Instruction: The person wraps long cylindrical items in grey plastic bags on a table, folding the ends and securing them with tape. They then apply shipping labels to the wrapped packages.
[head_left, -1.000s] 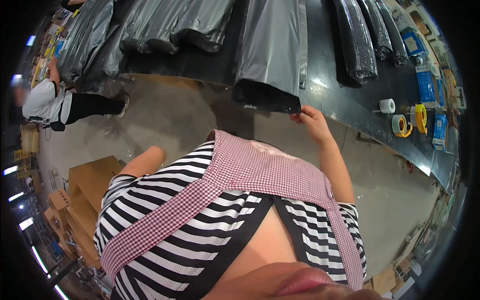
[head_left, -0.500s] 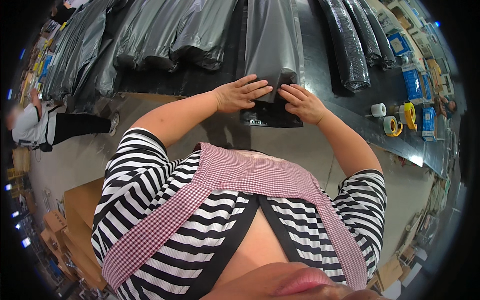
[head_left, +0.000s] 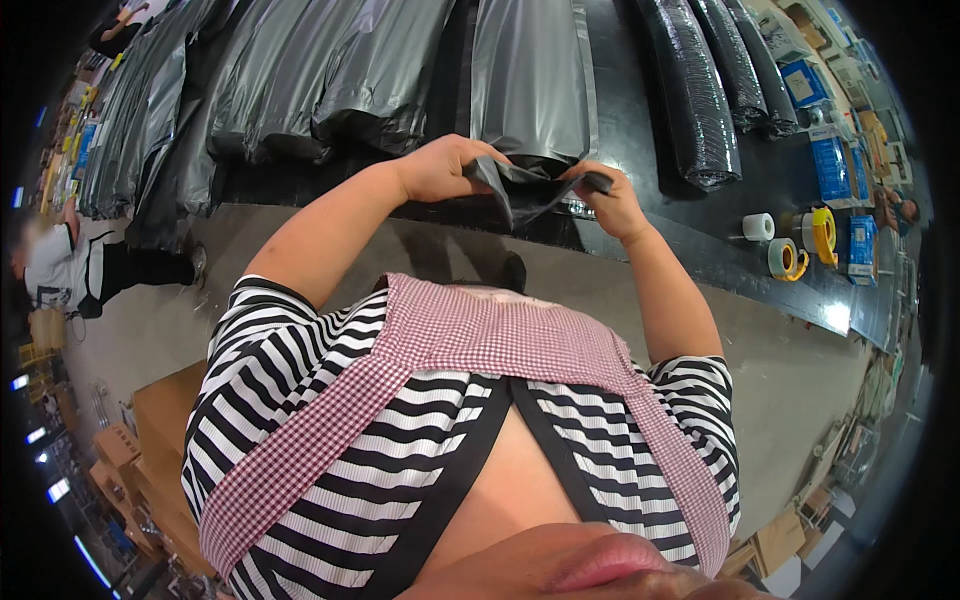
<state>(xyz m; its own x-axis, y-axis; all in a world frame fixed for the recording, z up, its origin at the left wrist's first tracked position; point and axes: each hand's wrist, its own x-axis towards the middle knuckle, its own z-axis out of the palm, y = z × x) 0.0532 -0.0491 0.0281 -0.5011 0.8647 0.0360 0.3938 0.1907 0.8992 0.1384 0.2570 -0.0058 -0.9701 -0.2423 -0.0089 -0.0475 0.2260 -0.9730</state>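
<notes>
- By near edge of worktop (head_left: 632,140): grey bag (head_left: 530,80), its body lying on top, loose end (head_left: 493,182) lifted.
- L hand (head_left: 440,168) & R hand (head_left: 612,203) both closed, gripping loose end, one per side.
- Step prob. = folding or opening this end; next move calls for even grip, I'd say.

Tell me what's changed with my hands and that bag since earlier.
Your left hand moved forward from your left side and now holds the near end of the grey bag; your right hand, earlier at its corner, grips the other side. That end is now bunched up. The white roll stayed put.
</notes>
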